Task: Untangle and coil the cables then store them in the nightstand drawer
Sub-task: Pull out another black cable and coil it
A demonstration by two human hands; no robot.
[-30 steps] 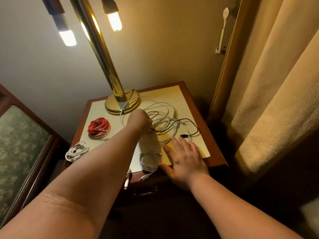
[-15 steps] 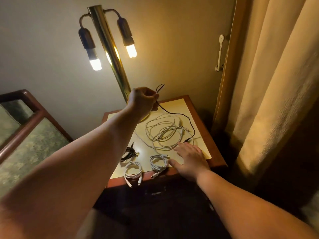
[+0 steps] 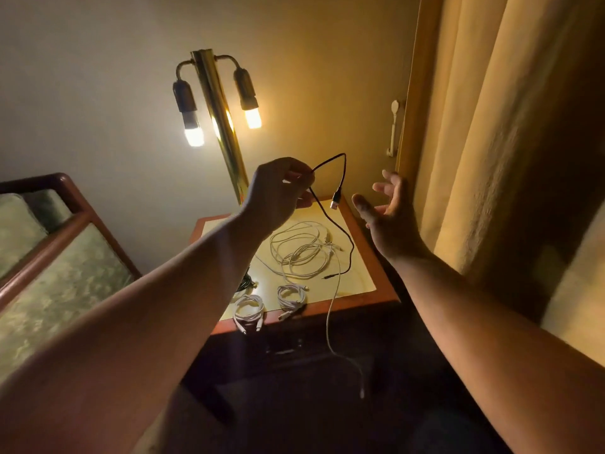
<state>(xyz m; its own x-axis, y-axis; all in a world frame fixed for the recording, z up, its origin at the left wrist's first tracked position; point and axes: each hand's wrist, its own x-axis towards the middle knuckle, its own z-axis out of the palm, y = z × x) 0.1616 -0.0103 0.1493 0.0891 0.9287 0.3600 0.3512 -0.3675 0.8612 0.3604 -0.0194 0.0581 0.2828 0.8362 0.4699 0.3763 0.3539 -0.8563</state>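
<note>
The nightstand [image 3: 360, 305], wood-rimmed with a cream top, carries a loose white cable tangle [image 3: 301, 253] in the middle, one strand trailing over the near edge. At that edge lie a white coil [image 3: 248, 308] and, to its right, a second white coil [image 3: 291, 294]. A dark coil [image 3: 246, 283] sits farther left. The lower end of a black cable [image 3: 351, 257] rests on the right side.

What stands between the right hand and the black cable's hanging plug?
Nothing visible. The plug hangs in open air beside the open right hand's thumb, while the left hand pinches the black cable higher up.
</note>
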